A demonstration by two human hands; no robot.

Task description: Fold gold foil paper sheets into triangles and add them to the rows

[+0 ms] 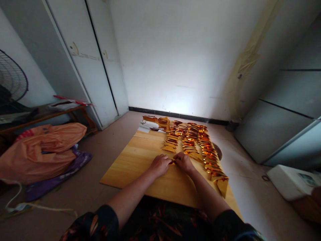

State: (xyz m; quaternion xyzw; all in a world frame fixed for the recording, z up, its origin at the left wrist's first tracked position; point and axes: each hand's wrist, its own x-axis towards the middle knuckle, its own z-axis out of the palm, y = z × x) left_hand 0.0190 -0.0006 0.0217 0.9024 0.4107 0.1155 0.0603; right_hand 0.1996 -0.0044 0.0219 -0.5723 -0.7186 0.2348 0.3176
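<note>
Over the middle of the wooden board [130,164], my left hand [160,165] and my right hand [184,162] meet at a small piece of gold paper [172,162]. The fingers of each hand are closed on one end of it, and part of it is hidden behind them. Just beyond my hands, folded gold foil papers [170,144] stand overlapped in a short row. More rows of folded gold foil papers [209,154] run along the board's right side, the longest one reaching beside my right forearm.
Flat stacks of gold paper [163,124] and a white packet [149,124] lie at the board's far left corner. On the floor to the left is an orange bag [45,147] over a purple one. A white box [292,182] stands at right.
</note>
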